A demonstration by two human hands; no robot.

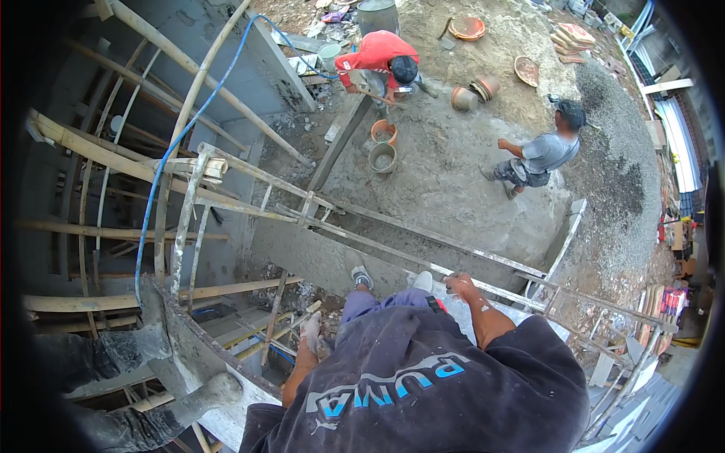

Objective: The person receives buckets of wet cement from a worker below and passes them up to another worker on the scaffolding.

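My right hand (458,285) reaches forward and is closed on a pale, mortar-spattered scaffold rail (498,291) in front of me. My left hand (313,332) hangs low at my left side, looking pale and dusty, near the end of a wooden pole (313,306). Its fingers are too small and dim to tell whether they hold anything. Between my hands are my dark printed shirt (423,377) and my legs. One shoe (362,277) stands on a grey concrete ledge (317,257); the other shoe (423,281) is beside the rail.
Below, a person in red (377,57) bends with a long-handled tool near two buckets (383,157). Another person in grey (544,155) stands on the wet concrete ground. Bamboo poles (136,162) and a blue hose (181,136) cross the left. A gravel heap (623,166) lies right.
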